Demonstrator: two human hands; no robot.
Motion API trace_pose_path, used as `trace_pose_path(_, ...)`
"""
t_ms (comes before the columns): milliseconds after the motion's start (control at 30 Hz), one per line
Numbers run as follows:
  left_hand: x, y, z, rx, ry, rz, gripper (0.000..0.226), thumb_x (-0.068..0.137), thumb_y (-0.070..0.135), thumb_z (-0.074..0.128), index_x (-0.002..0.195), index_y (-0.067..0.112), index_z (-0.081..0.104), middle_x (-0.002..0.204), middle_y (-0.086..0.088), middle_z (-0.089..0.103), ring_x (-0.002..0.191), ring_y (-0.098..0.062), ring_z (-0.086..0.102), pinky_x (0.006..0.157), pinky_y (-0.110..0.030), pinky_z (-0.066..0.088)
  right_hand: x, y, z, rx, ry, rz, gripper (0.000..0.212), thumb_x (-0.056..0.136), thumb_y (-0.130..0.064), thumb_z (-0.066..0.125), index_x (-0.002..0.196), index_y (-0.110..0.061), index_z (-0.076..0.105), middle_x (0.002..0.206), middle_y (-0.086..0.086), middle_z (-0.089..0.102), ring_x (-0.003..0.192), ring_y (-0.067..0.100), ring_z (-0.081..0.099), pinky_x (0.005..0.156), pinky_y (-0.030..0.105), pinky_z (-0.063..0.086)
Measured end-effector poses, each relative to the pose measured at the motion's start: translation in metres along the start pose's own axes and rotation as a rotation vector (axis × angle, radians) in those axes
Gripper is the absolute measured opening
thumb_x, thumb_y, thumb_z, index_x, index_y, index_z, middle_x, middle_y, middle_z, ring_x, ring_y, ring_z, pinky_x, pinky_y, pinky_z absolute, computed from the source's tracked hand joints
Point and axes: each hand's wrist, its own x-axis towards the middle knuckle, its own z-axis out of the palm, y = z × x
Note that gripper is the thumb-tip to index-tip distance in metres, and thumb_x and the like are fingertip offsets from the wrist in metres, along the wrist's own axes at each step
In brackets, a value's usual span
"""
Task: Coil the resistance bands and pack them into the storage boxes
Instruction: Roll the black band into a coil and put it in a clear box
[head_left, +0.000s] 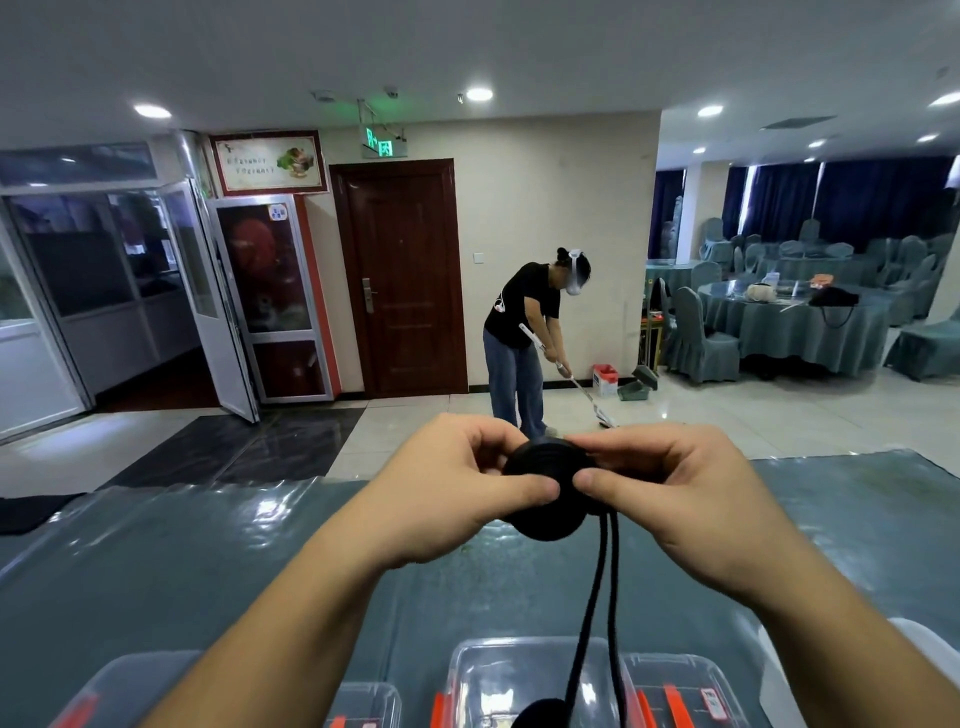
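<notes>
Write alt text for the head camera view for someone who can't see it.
Both hands, left hand and right hand, pinch a black coiled resistance band above a table; two strands hang toward clear storage boxes.

ITEM COUNT

Hands: two, the left hand (457, 493) and the right hand (680, 499). Black coiled resistance band (545, 488): one, with two strands (597, 587) hanging from it. Clear storage boxes with orange latches (524, 680): at least four, partly cut off by the lower edge. Other persons (524, 332): one
</notes>
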Motion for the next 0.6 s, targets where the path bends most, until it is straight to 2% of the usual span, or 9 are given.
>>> trace_pose_path(100,0.003,-0.001,0.000,-0.022,0.078,0.036,0.011,0.081,0.013,0.086,0.089,0.013,0.078,0.086,-0.018,0.077,0.083,-0.033,0.075,0.080,-0.040,0.061,0.004,0.002,0.001,0.046,0.052,-0.021,0.036,0.085,0.007,0.074,0.105,-0.022,0.079,0.098,-0.001,0.081,0.098,0.015,0.077,0.092,0.032,0.061)
trace_pose_path(200,0.005,-0.005,0.010,-0.286,0.167,0.036,0.012,0.080,0.009,0.086,0.088,0.011,0.078,0.091,-0.024,0.075,0.083,-0.032,0.075,0.082,-0.044,0.063,0.004,0.008,0.011,0.227,0.185,-0.048,0.035,0.084,0.009,0.072,0.109,-0.015,0.077,0.099,0.004,0.081,0.098,0.018,0.077,0.087,0.025,0.060)
trace_pose_path(300,0.003,-0.010,0.017,-0.468,0.099,-0.033,0.015,0.083,0.006,0.080,0.097,0.003,0.075,0.098,-0.026,0.076,0.089,-0.031,0.076,0.080,-0.039,0.063,0.003,0.010,0.011,0.237,0.216,-0.023,0.033,0.084,0.008,0.072,0.105,-0.016,0.078,0.095,0.002,0.082,0.093,0.016,0.078,0.082,0.021,0.060)
trace_pose_path(367,0.002,-0.013,0.015,-0.402,0.031,-0.045,0.019,0.083,0.007,0.080,0.101,0.004,0.075,0.095,-0.017,0.078,0.087,-0.026,0.076,0.075,-0.030,0.061,0.003,0.009,0.007,0.089,0.132,-0.007,0.033,0.085,0.005,0.074,0.106,-0.019,0.079,0.097,-0.002,0.082,0.097,0.014,0.077,0.089,0.026,0.061)
trace_pose_path(433,0.002,-0.016,0.012,-0.280,0.044,-0.028,0.016,0.083,0.006,0.081,0.098,0.008,0.077,0.090,-0.012,0.079,0.082,-0.021,0.076,0.070,-0.025,0.057,0.004,0.010,0.005,0.042,0.072,0.015,0.034,0.085,0.006,0.075,0.107,-0.020,0.080,0.099,-0.003,0.081,0.098,0.014,0.077,0.093,0.032,0.060)
trace_pose_path(500,0.002,-0.018,0.013,-0.260,0.124,0.004,0.014,0.082,0.006,0.082,0.094,0.012,0.079,0.088,-0.010,0.079,0.083,-0.022,0.076,0.073,-0.028,0.059,0.004,0.013,0.008,0.106,0.118,0.032,0.035,0.084,0.006,0.075,0.107,-0.021,0.079,0.099,0.001,0.081,0.099,0.017,0.077,0.095,0.037,0.060)
trace_pose_path(600,0.001,-0.020,0.024,-0.379,0.251,0.055,0.013,0.084,0.003,0.079,0.095,0.011,0.078,0.088,-0.008,0.079,0.084,-0.022,0.077,0.081,-0.036,0.062,0.002,0.019,0.017,0.205,0.212,0.012,0.035,0.084,0.006,0.075,0.108,-0.019,0.079,0.099,0.005,0.081,0.099,0.021,0.077,0.093,0.039,0.059)
